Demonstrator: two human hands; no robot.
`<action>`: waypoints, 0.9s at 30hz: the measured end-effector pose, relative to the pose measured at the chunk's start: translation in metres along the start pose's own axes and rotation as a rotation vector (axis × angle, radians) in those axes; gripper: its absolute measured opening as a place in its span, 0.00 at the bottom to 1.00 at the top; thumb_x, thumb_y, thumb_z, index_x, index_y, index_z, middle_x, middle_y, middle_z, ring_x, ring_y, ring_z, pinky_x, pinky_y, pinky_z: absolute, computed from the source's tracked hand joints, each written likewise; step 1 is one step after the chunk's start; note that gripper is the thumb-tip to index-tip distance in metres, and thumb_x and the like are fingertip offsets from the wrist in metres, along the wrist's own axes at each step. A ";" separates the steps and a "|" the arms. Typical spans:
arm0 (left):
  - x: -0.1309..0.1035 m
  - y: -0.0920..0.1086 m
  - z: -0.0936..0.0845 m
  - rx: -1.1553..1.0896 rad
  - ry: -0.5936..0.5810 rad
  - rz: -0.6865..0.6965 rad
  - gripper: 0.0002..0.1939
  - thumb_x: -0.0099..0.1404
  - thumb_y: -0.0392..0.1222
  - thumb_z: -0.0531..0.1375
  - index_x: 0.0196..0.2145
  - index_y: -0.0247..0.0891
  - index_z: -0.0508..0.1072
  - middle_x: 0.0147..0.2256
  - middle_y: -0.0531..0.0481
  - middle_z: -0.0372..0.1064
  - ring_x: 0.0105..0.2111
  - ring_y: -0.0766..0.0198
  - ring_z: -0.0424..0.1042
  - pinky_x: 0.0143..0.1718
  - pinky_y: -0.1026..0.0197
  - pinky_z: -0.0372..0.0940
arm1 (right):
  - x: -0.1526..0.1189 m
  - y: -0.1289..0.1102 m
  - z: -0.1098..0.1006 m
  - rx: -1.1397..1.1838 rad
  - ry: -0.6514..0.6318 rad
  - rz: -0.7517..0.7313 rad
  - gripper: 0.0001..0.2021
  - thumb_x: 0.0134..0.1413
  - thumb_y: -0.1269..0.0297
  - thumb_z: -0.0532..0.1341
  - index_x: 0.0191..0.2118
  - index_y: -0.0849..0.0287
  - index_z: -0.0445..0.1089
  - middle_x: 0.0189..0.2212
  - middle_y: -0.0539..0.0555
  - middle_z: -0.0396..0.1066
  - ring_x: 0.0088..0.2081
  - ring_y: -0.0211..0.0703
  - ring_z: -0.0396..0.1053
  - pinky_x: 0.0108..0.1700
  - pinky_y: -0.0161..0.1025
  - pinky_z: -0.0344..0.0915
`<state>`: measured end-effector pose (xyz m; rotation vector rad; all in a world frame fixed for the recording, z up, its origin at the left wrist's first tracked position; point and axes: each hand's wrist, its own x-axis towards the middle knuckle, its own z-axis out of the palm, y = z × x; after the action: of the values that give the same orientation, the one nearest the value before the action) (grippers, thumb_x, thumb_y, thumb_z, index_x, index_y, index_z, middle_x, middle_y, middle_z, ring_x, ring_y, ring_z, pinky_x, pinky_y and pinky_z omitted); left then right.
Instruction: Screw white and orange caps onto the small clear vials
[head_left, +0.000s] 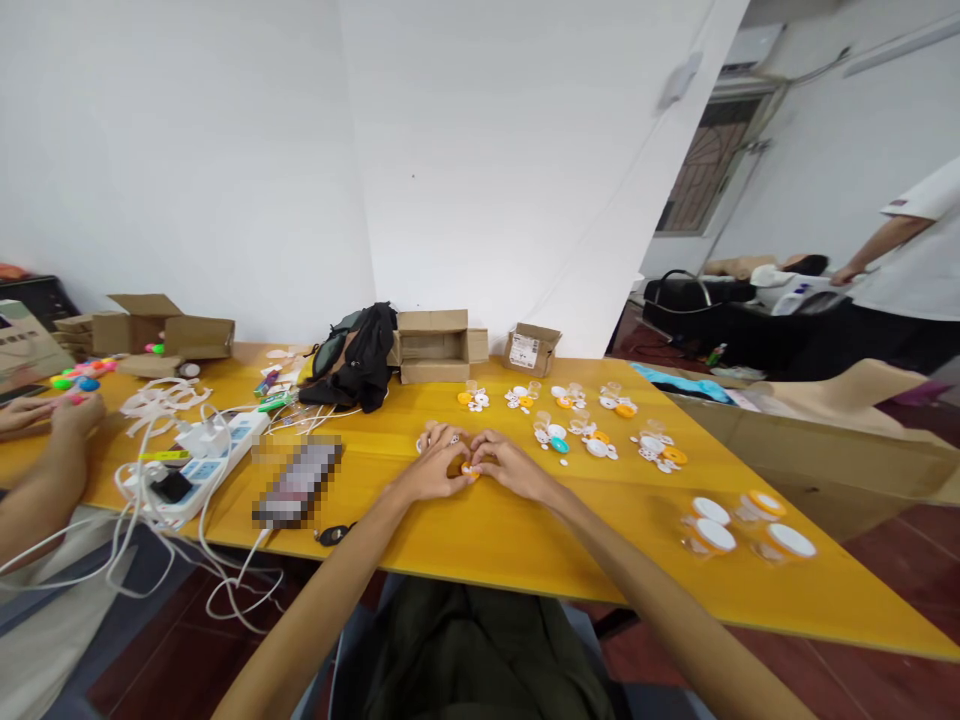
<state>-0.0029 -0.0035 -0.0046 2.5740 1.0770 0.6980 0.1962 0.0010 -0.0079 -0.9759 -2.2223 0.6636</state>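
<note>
My left hand (436, 466) and my right hand (511, 466) meet over the table in front of me. Fingers of both are closed around a small orange and white plastic part (470, 471), mostly covered by the fingertips. Some small white pieces (453, 440) lie just behind my left hand, partly hidden by it. Right of my hands sit several little groups of parts: white discs (597, 448), orange rings (675, 456), clear cups (535, 388) and a teal disc (559, 445).
Lidded clear containers (714, 535) stand at the table's right. To the left are a phone (298, 482), a power strip (225, 460) with cables, and a black bag (352, 355). Open cardboard boxes (435, 347) line the wall. Another person's hands (75, 415) work at far left.
</note>
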 end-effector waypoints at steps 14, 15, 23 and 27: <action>0.000 0.001 0.001 0.011 -0.001 0.002 0.07 0.60 0.46 0.62 0.37 0.44 0.72 0.54 0.47 0.62 0.55 0.50 0.55 0.57 0.43 0.51 | -0.002 -0.005 -0.008 -0.202 -0.040 -0.087 0.07 0.56 0.73 0.60 0.32 0.55 0.74 0.42 0.54 0.70 0.47 0.46 0.69 0.51 0.45 0.65; 0.000 0.001 0.001 0.011 -0.003 0.000 0.07 0.60 0.46 0.62 0.37 0.44 0.72 0.54 0.47 0.62 0.55 0.49 0.55 0.57 0.43 0.52 | -0.002 -0.005 -0.008 -0.205 -0.046 -0.088 0.07 0.56 0.73 0.60 0.32 0.55 0.74 0.42 0.54 0.70 0.47 0.46 0.69 0.51 0.45 0.65; 0.000 0.001 0.001 0.013 -0.017 0.011 0.08 0.61 0.45 0.61 0.38 0.43 0.71 0.54 0.46 0.62 0.55 0.50 0.55 0.57 0.44 0.53 | -0.002 -0.007 -0.008 -0.223 -0.051 -0.090 0.08 0.56 0.74 0.59 0.32 0.55 0.73 0.41 0.54 0.70 0.46 0.46 0.69 0.51 0.45 0.66; 0.000 0.000 0.002 0.020 -0.017 0.014 0.09 0.61 0.45 0.61 0.39 0.43 0.71 0.55 0.46 0.61 0.55 0.50 0.54 0.57 0.44 0.53 | -0.003 -0.010 -0.007 -0.252 -0.036 -0.099 0.08 0.57 0.74 0.58 0.33 0.55 0.73 0.41 0.54 0.70 0.46 0.45 0.69 0.50 0.44 0.66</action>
<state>-0.0017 -0.0034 -0.0064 2.6020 1.0667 0.6706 0.1978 -0.0064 0.0026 -0.9728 -2.4102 0.3654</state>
